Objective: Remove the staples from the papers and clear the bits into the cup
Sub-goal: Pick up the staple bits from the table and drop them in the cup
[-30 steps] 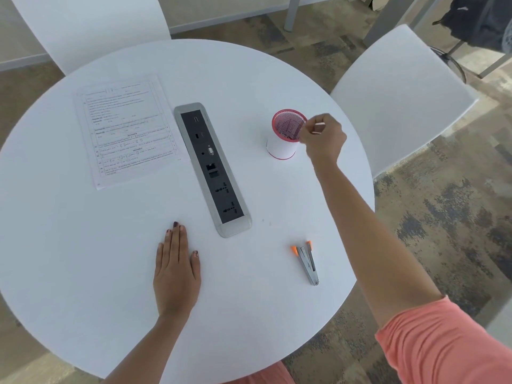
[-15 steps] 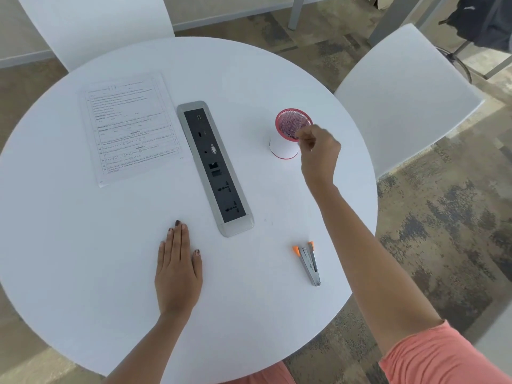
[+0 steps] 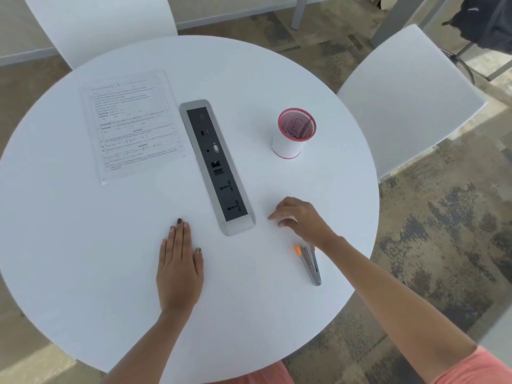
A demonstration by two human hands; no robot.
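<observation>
The printed papers (image 3: pixel 133 123) lie flat at the far left of the round white table (image 3: pixel 83 245). A white cup (image 3: pixel 286 146) with a pink mesh rim stands at the far right, nothing near it. A metal staple remover (image 3: pixel 311 266) with orange tips lies near the right front edge. My right hand (image 3: pixel 302 218) is low over the table between the cup and the staple remover, fingertips pointing left and touching the surface, slightly blurred, with nothing visible in it. My left hand (image 3: pixel 180 261) rests flat on the table, palm down.
A grey power socket strip (image 3: pixel 216 164) is set into the table's middle, running from far left to near right. White chairs stand behind the table (image 3: pixel 97 23) and to the right (image 3: pixel 410 87). A dark bag (image 3: pixel 487 20) hangs at the top right.
My right hand has left the cup's rim and come back toward me, down to the table beside the socket strip's near end. My left hand has stayed flat.
</observation>
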